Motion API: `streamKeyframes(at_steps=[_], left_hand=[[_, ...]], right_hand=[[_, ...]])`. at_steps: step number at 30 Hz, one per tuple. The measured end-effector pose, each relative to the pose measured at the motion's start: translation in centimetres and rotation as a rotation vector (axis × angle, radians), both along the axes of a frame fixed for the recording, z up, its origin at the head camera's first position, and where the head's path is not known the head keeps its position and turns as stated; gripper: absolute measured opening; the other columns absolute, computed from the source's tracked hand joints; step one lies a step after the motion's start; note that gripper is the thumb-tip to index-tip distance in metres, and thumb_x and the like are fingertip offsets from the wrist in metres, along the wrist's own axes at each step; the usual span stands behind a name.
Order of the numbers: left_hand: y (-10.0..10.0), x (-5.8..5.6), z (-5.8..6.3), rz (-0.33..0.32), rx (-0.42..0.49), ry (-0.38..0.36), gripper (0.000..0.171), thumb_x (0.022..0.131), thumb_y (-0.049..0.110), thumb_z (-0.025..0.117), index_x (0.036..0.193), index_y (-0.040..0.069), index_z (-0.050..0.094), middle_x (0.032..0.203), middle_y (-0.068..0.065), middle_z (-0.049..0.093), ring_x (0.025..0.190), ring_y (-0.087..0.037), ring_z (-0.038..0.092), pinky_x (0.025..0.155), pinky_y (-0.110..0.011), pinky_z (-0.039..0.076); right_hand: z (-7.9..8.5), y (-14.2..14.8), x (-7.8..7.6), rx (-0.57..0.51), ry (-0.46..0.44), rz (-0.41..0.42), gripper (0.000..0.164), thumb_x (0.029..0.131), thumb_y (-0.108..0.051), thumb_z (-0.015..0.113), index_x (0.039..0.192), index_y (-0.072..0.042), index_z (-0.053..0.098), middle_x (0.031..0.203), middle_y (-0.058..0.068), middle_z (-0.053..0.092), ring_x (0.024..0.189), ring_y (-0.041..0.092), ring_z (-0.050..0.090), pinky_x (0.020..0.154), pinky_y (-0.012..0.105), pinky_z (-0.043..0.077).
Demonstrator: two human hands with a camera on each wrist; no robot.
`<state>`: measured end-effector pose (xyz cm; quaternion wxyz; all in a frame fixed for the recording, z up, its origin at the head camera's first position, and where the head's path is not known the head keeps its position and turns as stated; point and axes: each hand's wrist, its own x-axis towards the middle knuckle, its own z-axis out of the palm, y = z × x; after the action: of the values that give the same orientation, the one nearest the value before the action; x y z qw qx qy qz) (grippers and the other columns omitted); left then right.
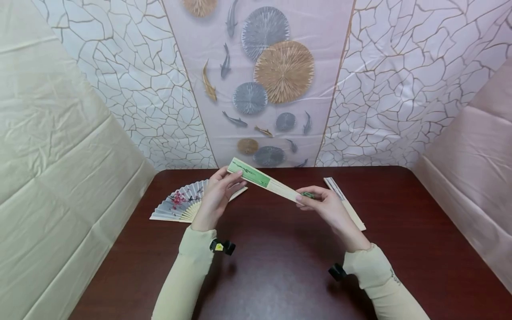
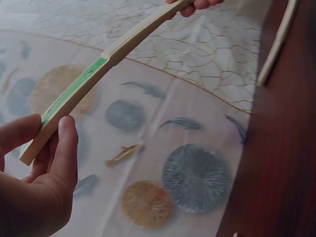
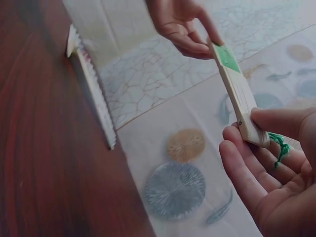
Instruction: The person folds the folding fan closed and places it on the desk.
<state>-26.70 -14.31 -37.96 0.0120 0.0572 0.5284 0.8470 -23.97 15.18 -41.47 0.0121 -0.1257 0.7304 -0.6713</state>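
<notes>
A folded hand fan with a green printed part and pale wooden ribs is held in the air above the table, slanting down to the right. My left hand pinches its green end between thumb and fingers. At the pivot end, my right hand grips the ribs, and a green tassel cord hangs by the palm. Behind the left hand lies a spread grey fan with pink blossoms, partly hidden by that hand. Another folded fan lies beside the right hand, partly covered by it.
The dark reddish table has rounded far corners. A patterned cloth backdrop with fish and round leaves stands behind it. Draped cloth walls rise at both sides. Small black cameras sit on both wrists.
</notes>
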Motion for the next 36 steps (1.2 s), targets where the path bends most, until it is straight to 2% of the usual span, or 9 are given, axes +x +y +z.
streamKeyframes(at_steps=[7, 11, 15, 22, 26, 31, 36], left_hand=[[1.8, -2.6, -0.4, -0.076, -0.075, -0.03, 0.008, 0.097, 0.0, 0.064, 0.103, 0.005, 0.063, 0.093, -0.007, 0.069, 0.084, -0.018, 0.07, 0.088, -0.034, 0.059], [2.7, -3.7, -0.7, -0.107, -0.101, -0.053, 0.009, 0.097, -0.002, 0.063, 0.104, 0.004, 0.063, 0.093, -0.007, 0.07, 0.084, -0.017, 0.07, 0.089, -0.035, 0.059], [3.2, -4.6, -1.1, -0.119, -0.129, -0.072, 0.01, 0.097, 0.0, 0.063, 0.107, 0.003, 0.063, 0.094, -0.007, 0.069, 0.086, -0.018, 0.069, 0.088, -0.033, 0.059], [3.4, -5.6, -2.4, -0.112, -0.187, -0.116, 0.009, 0.098, 0.003, 0.065, 0.106, 0.002, 0.063, 0.091, -0.007, 0.069, 0.085, -0.019, 0.069, 0.093, -0.039, 0.057], [3.5, -6.0, -2.9, -0.119, -0.171, -0.128, 0.008, 0.097, 0.002, 0.065, 0.105, 0.002, 0.064, 0.088, -0.006, 0.07, 0.082, -0.018, 0.07, 0.093, -0.039, 0.057], [3.5, -6.2, -3.5, -0.091, -0.141, -0.139, 0.007, 0.097, -0.002, 0.063, 0.102, 0.003, 0.061, 0.086, -0.006, 0.069, 0.078, -0.017, 0.069, 0.091, -0.039, 0.058], [4.0, -6.9, -4.2, -0.081, -0.146, -0.133, 0.01, 0.097, -0.002, 0.063, 0.106, 0.001, 0.06, 0.086, -0.005, 0.069, 0.079, -0.017, 0.07, 0.092, -0.04, 0.058]], right_hand=[[-1.3, 1.6, -0.9, -0.04, -0.08, -0.051, 0.04, 0.095, -0.01, 0.071, 0.126, 0.011, 0.061, 0.101, 0.002, 0.071, 0.086, 0.017, 0.073, 0.085, 0.032, 0.06], [-1.9, 2.4, -0.9, -0.009, -0.138, -0.087, 0.041, 0.096, -0.015, 0.072, 0.128, 0.008, 0.061, 0.105, 0.005, 0.069, 0.085, 0.012, 0.073, 0.085, 0.028, 0.059], [-2.2, 2.8, -1.0, -0.012, -0.163, -0.071, 0.043, 0.096, -0.014, 0.07, 0.13, 0.01, 0.059, 0.113, 0.011, 0.066, 0.088, 0.012, 0.072, 0.088, 0.031, 0.059], [-2.9, 3.2, -0.8, -0.013, -0.181, -0.017, 0.042, 0.096, -0.007, 0.069, 0.129, 0.014, 0.057, 0.114, 0.014, 0.065, 0.091, 0.017, 0.072, 0.086, 0.034, 0.06], [-3.4, 3.3, -0.7, 0.002, -0.174, 0.007, 0.039, 0.095, -0.005, 0.069, 0.127, 0.015, 0.058, 0.11, 0.014, 0.068, 0.089, 0.021, 0.072, 0.083, 0.033, 0.06], [-3.9, 3.2, -0.6, 0.021, -0.161, 0.041, 0.039, 0.094, -0.005, 0.069, 0.125, 0.015, 0.059, 0.109, 0.015, 0.068, 0.09, 0.027, 0.072, 0.083, 0.034, 0.061], [-4.5, 3.0, -0.4, 0.018, -0.166, 0.055, 0.038, 0.093, -0.003, 0.069, 0.125, 0.016, 0.059, 0.105, 0.015, 0.068, 0.086, 0.023, 0.071, 0.081, 0.035, 0.061]])
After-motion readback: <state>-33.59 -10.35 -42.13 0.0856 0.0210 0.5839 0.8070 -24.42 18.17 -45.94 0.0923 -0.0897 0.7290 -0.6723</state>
